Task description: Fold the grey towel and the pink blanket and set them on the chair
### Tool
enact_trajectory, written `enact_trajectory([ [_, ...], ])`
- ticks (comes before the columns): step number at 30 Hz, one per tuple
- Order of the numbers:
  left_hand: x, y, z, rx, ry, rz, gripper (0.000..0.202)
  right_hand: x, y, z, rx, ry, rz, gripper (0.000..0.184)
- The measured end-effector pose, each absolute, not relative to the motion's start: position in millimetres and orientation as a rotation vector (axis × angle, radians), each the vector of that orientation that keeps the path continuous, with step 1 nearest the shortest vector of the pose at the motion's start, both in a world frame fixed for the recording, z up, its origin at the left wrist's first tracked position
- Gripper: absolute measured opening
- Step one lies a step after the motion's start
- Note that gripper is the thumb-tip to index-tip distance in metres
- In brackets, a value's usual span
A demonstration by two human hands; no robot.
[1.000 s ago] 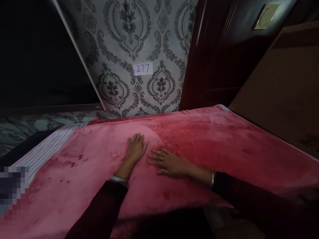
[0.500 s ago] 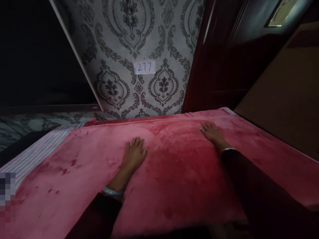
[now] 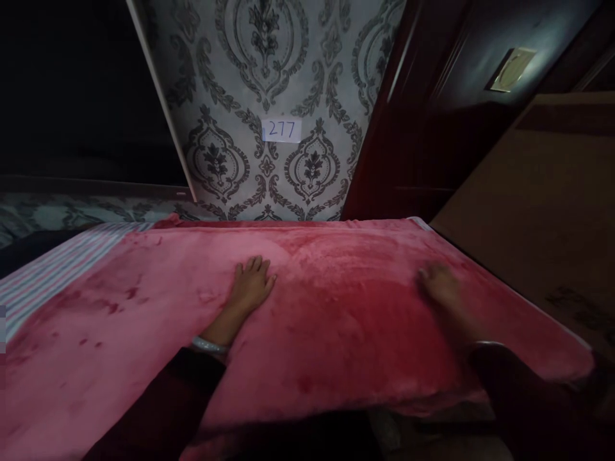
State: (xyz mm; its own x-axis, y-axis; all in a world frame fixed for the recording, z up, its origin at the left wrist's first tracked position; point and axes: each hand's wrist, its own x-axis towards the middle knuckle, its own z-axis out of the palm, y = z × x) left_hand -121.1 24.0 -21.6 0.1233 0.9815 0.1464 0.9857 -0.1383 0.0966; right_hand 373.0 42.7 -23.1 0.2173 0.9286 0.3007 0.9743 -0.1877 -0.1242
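Note:
A plush pink-red blanket (image 3: 336,320) lies spread over a bed. My left hand (image 3: 250,283) rests flat on it near the middle, fingers stretched out and slightly apart, a silver bangle at the wrist. My right hand (image 3: 439,286) lies on the blanket further right, close to its right edge; it is smeared by motion, palm down, and its fingers cannot be made out. Both arms wear dark sleeves.
A striped sheet (image 3: 52,272) shows at the blanket's left. Behind the bed is patterned grey wallpaper (image 3: 269,77) with a paper label reading 277 (image 3: 281,130). A dark red wooden door (image 3: 432,128) and a brown panel (image 3: 538,205) stand at the right.
My right hand has slid from beside the left hand across the blanket to the right, then back toward me along the right edge. My left hand has stayed put.

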Motion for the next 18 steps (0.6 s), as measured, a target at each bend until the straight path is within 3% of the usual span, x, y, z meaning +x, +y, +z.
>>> enact_trajectory([
  [6,-123.6,21.8,-21.0,-2.341,-2.028,-0.334,0.053,216.2,76.5,-46.1,-1.539,-2.271,0.03,0.055],
  [11,-118.4,10.6,-22.4,-2.561,-1.788,-0.415,0.051,171.6,65.1,-63.5,-1.529,-2.318,0.073,0.054],
  [18,-82.5,41.2,-30.1,-3.066,-1.25,-0.267,0.065,178.5,65.2,-74.4,-1.492,-2.288,0.0,0.052],
])
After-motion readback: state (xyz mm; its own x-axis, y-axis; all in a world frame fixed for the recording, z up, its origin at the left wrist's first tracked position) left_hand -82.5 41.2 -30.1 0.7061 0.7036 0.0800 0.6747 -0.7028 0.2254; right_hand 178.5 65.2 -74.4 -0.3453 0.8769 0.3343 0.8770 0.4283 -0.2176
